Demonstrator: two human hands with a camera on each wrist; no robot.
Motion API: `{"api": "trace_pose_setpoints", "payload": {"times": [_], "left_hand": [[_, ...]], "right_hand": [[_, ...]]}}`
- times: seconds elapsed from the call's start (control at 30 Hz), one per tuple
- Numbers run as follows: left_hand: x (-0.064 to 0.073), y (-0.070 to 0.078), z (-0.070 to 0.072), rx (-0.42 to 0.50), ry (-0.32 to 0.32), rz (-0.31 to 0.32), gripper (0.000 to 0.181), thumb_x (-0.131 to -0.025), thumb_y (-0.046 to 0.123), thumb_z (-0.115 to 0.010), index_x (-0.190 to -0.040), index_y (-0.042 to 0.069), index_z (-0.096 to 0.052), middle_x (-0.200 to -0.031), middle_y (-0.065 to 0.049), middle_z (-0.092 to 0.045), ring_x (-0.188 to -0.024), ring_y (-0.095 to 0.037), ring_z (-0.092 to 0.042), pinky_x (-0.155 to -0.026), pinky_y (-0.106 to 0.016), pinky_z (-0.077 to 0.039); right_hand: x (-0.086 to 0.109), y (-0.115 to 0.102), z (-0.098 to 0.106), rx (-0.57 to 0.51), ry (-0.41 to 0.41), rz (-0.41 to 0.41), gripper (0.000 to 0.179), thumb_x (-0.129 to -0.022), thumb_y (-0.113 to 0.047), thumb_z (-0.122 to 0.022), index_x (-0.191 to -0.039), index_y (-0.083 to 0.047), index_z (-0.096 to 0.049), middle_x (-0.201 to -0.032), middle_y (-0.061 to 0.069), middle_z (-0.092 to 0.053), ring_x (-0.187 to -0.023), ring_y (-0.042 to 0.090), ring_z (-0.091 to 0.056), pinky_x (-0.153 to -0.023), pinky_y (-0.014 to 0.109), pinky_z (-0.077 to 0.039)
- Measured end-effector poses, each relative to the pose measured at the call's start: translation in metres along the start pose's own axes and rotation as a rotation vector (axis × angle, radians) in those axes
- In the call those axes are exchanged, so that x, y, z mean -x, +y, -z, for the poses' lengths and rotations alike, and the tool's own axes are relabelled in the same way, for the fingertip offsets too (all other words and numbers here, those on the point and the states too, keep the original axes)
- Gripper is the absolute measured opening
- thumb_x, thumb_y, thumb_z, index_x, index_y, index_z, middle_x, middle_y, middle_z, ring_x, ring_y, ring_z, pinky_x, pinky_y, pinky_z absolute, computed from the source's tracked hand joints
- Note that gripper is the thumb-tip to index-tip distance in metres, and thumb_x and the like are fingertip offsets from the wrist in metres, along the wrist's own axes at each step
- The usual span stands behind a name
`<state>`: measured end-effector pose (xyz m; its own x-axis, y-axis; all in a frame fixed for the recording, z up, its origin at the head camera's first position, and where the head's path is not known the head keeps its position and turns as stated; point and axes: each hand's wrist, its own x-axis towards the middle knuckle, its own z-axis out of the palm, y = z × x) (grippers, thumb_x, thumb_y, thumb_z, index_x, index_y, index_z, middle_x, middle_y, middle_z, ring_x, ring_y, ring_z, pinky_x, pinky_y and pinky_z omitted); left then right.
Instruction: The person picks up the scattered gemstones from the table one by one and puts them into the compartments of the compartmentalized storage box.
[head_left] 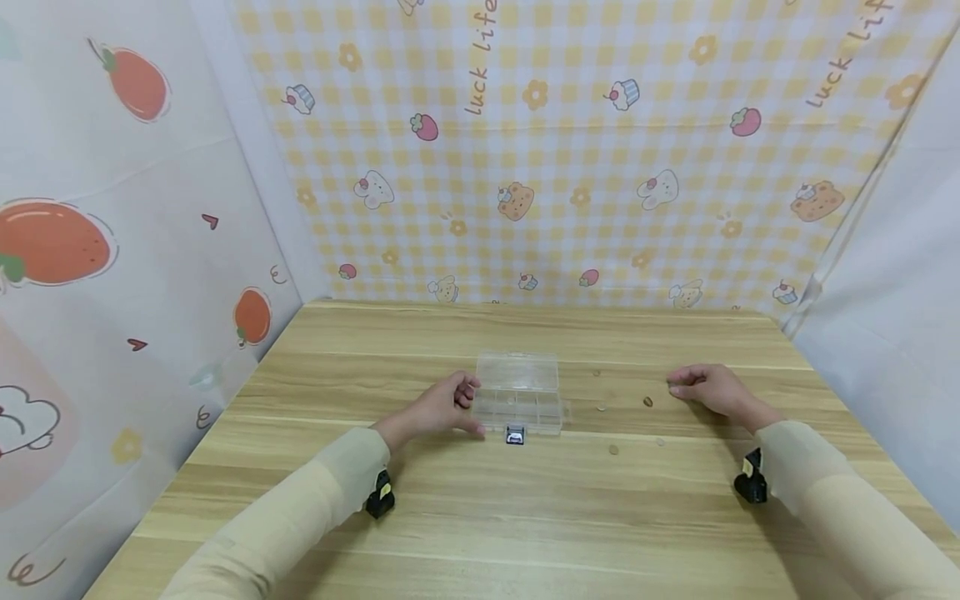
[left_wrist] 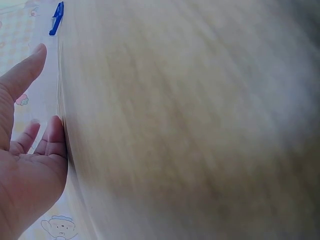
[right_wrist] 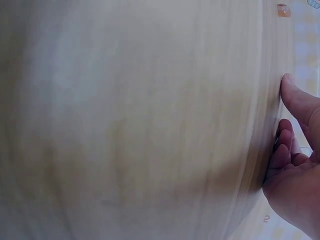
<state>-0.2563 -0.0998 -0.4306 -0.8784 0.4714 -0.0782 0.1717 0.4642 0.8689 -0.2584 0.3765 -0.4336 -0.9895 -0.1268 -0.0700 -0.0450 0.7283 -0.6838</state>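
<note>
The box sits about midway between the left and right edges of the table, its lid swung back toward the far edge. The left hand is at the box's left end, its fingers loosely bent and apparently gripping nothing; whether it touches the box is hard to tell. The right hand, toward the table's right edge, has thumb and fingers bent toward each other; whether they pinch anything cannot be told. Between box and right hand lie a brown piece and several paler pieces. They look small and flat, so a weak pinch could let one slip. The slack left hand might let the box slide if bumped, and a finger catching the lid could knock it down.
</note>
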Motion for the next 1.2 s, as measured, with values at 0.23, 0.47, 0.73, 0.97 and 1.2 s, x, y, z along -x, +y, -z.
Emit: {"api": "trace_pose_setpoints", "payload": {"times": [0.23, 0.47, 0.73, 0.97, 1.2], "left_hand": [[0.001, 0.004, 0.001, 0.003, -0.006, 0.010, 0.071, -0.067, 0.005, -0.089, -0.125, 0.000, -0.049, -0.109, -0.010, -0.050, -0.096, -0.023, -0.049, -0.085, -0.032, -0.044], [0.001, 0.004, 0.001, 0.003, -0.007, 0.003, 0.070, -0.068, 0.005, -0.088, -0.125, -0.001, -0.049, -0.108, -0.010, -0.050, -0.095, -0.022, -0.048, -0.083, -0.032, -0.043], [0.000, 0.002, 0.001, -0.005, -0.010, 0.001, 0.071, -0.067, 0.006, -0.089, -0.125, 0.001, -0.049, -0.107, -0.008, -0.050, -0.094, -0.021, -0.048, -0.083, -0.032, -0.043], [-0.001, -0.003, 0.001, -0.008, -0.006, -0.007, 0.071, -0.066, 0.008, -0.090, -0.124, 0.002, -0.050, -0.106, -0.008, -0.050, -0.093, -0.020, -0.048, -0.082, -0.032, -0.044], [-0.001, -0.003, 0.001, -0.015, -0.007, -0.022, 0.071, -0.067, 0.008, -0.090, -0.124, 0.001, -0.049, -0.106, -0.009, -0.050, -0.093, -0.020, -0.047, -0.081, -0.030, -0.043]], "right_hand": [[0.003, -0.009, 0.001, -0.005, -0.006, 0.004, 0.038, -0.092, -0.028, -0.069, -0.116, 0.001, -0.066, -0.110, 0.015, -0.065, -0.104, 0.032, -0.056, -0.086, 0.043, -0.043], [0.006, -0.023, -0.001, -0.019, -0.001, -0.007, 0.042, -0.092, -0.030, -0.069, -0.119, 0.001, -0.064, -0.111, 0.016, -0.063, -0.097, 0.026, -0.054, -0.078, 0.034, -0.043], [0.006, -0.037, -0.006, -0.027, 0.028, 0.026, 0.041, -0.092, -0.030, -0.069, -0.119, 0.001, -0.065, -0.109, 0.014, -0.061, -0.095, 0.025, -0.053, -0.078, 0.034, -0.043], [0.006, -0.045, -0.011, -0.043, 0.037, 0.027, 0.042, -0.092, -0.031, -0.068, -0.120, 0.000, -0.065, -0.109, 0.013, -0.062, -0.096, 0.026, -0.055, -0.078, 0.034, -0.046], [0.005, -0.054, -0.018, -0.063, 0.025, 0.031, 0.042, -0.091, -0.032, -0.069, -0.118, 0.000, -0.065, -0.110, 0.014, -0.064, -0.099, 0.028, -0.057, -0.080, 0.034, -0.046]]}}
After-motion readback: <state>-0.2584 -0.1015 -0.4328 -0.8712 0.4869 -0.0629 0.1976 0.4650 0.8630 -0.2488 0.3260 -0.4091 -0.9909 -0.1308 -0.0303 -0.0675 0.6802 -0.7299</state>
